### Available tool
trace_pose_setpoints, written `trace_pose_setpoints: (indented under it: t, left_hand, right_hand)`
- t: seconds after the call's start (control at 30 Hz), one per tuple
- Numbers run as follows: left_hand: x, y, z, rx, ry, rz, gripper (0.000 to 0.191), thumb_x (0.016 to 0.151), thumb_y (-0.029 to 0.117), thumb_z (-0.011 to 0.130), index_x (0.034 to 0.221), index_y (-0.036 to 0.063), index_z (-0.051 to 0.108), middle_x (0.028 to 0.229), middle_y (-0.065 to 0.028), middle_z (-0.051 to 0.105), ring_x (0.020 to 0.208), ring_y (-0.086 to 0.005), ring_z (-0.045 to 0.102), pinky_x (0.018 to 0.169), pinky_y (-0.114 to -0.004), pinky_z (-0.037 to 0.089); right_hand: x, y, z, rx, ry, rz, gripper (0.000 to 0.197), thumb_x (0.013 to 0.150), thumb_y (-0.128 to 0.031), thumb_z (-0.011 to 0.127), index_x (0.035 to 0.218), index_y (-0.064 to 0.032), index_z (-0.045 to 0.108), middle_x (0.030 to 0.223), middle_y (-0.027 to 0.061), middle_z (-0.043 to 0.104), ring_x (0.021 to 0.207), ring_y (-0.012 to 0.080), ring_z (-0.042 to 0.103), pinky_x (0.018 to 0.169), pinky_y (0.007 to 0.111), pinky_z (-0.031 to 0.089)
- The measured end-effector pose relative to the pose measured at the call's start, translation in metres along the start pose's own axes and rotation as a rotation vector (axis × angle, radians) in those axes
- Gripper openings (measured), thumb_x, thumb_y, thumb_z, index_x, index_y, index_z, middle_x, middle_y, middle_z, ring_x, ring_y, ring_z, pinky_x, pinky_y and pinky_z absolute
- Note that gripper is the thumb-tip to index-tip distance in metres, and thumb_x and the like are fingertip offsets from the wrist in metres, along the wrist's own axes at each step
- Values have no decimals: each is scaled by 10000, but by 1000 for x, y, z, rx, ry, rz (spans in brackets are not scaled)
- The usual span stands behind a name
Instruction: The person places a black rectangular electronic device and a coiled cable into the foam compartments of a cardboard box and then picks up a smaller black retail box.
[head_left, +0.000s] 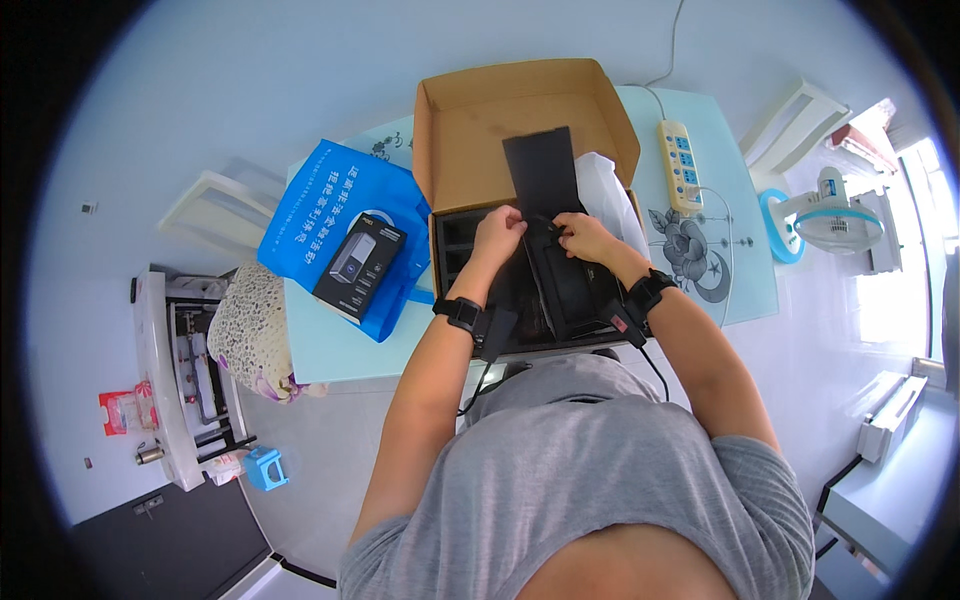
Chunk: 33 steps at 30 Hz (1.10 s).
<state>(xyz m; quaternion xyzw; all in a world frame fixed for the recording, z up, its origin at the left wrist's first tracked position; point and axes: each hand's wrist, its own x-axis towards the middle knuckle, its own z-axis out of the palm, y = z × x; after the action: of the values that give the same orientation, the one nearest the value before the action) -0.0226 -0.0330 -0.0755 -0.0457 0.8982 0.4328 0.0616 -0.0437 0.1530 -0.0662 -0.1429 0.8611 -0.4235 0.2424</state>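
Observation:
An open brown cardboard box (525, 135) with black foam inside lies on the glass-topped table before me. In it sits a smaller black box (574, 281), its black flap (541, 169) raised towards the back. My left hand (501, 231) is at the left side of this black box, fingers bent, near a dark piece at its opening. My right hand (583, 234) pinches at the same dark piece or the box's edge from the right; which one is hard to tell. White foam wrapping (606, 191) sticks up behind my right hand. Each wrist wears a black strap with a cabled module.
A blue bag (300, 217) lies left of the cardboard box, with a black product box (360, 266) on it. A cream power strip (681, 169) with a plugged-in white cable lies at the right. Chairs stand beyond both sides; a white-blue fan (836, 221) is farther right.

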Motion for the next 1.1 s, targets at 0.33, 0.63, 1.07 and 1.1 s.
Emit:
trace_pose_setpoints:
  t: [0.33,0.63,1.07,1.1]
  left_hand:
    - [-12,30,-16,53,144,43,117,712,73,596,827,68,607,810,-95,630,744,-233,610,678,-312,473]
    - [-9,43,5,389,25,364,201,745,167,598,930,99,636,877,-82,617,921,-273,525,786,-370,432]
    - [-21,81,-39,203,-262,219,207,796,160,575,922,6,632,787,-92,635,717,-168,575,671,-270,445]
    - [-23,85,-39,35,-351,156,201,797,133,568,934,0,629,760,-61,618,692,-135,546,655,-250,436]
  right_hand:
    - [7,-1,-17,-143,-12,-297,129,707,-102,618,716,13,561,621,144,582,571,238,584,542,326,444]
    - [6,11,-28,-168,-122,-312,163,623,-150,624,708,-12,605,712,164,599,709,328,583,631,385,458]
    - [3,15,-19,-331,-45,-318,183,635,-131,571,760,-9,626,773,194,603,783,351,581,684,410,463]
    - [1,13,-19,-329,-51,-312,183,635,-131,571,760,-9,626,773,194,603,783,351,581,684,410,463]
